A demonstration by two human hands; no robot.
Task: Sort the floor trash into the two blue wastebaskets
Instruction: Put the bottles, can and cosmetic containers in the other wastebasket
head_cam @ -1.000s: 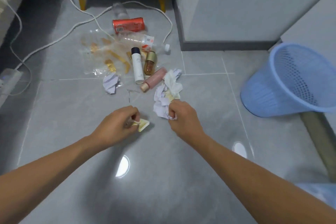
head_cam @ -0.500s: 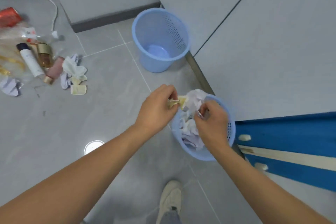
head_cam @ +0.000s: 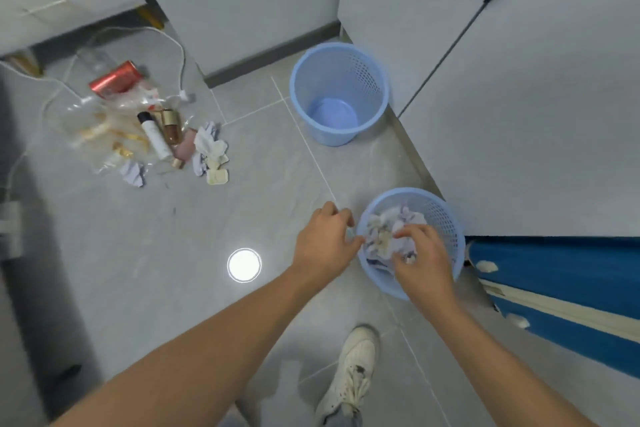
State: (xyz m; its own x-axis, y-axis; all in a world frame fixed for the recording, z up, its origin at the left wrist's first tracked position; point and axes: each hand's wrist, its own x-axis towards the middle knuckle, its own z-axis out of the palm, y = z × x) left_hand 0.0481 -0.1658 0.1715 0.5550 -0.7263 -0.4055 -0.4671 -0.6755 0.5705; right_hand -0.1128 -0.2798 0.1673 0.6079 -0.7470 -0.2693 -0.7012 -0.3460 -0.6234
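While your hands sit at the near wastebasket (head_cam: pixel 446 215), you're only partway through the sort: that basket, at about 4 o'clock from frame centre, already holds a heap of crumpled paper (head_cam: pixel 391 229), and the far wastebasket (head_cam: pixel 337 94) at 1 o'clock looks empty, bare bottom showing. Your right hand (head_cam: pixel 420 255) is over the paper inside the near basket, fingers bent down onto the wads; can't tell if it's pinching one or just letting go. Your left hand (head_cam: pixel 323 241) is just outside the rim at 9 o'clock of the basket, fingers loosely curled, nothing visibly in it. Left to do: the floor pile (head_cam: pixel 149 128) at 10 o'clock. Count there: one red can (head_cam: pixel 114 80), one white tube (head_cam: pixel 156 135) with dark cap, one amber bottle (head_cam: pixel 172 126), one pink tube (head_cam: pixel 185 149), one clear bottle (head_cam: pixel 91 59) (blurred), clear plastic wrappers (head_cam: pixel 93 128) (number unclear), one lone paper wad (head_cam: pixel 133 173), one cluster of tissues (head_cam: pixel 209 149), one beige packet (head_cam: pixel 217 177). Two baskets, two hands. Judging by contents, paper goes near, so containers probably go far. Most of the pile is untouched.
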